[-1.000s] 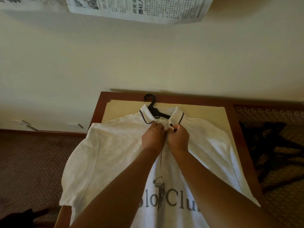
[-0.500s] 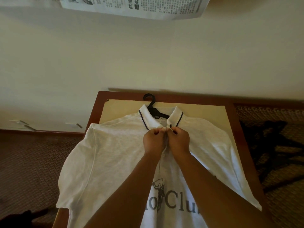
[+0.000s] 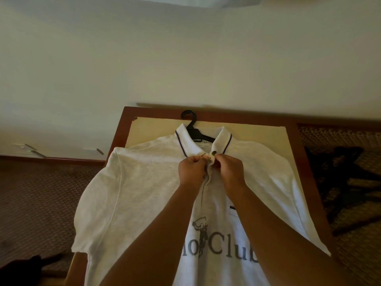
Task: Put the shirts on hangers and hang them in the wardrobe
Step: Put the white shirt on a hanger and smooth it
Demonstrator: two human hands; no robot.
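From the head camera, you are looking down at a white polo shirt (image 3: 144, 193) lying face up on a wooden table (image 3: 296, 153), a black hanger (image 3: 190, 125) sitting inside its collar. Your left hand (image 3: 191, 172) and right hand (image 3: 231, 170) are both pinching the placket just below the collar. Grey chest lettering is reading "Club" (the first word is partly hidden behind your arm).
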